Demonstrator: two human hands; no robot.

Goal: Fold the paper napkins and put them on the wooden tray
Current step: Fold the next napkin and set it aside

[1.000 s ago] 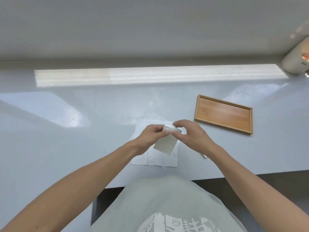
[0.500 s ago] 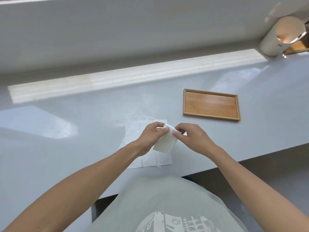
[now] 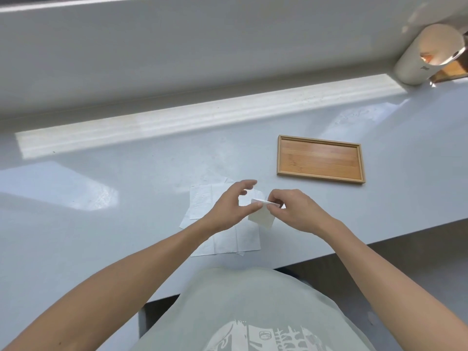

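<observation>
White counter [image 3: 106,188] | right hand [image 3: 296,211] fingers pinch folded napkin [image 3: 262,216] | left hand [image 3: 228,206] fingers spread, thumb touching napkin

Your left hand [image 3: 229,206]: fingers spread and curled apart, thumb tip touching folded napkin [image 3: 262,216]. Your right hand [image 3: 295,209]: thumb and forefinger pinched on napkin's top edge. Both forearms bare, converging over near edge of worktop [image 3: 101,224].

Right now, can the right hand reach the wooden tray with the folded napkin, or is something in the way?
Probably yes. The right hand pinches the folded napkin, and the counter between it and the wooden tray is bare. The tray holds nothing.
</observation>
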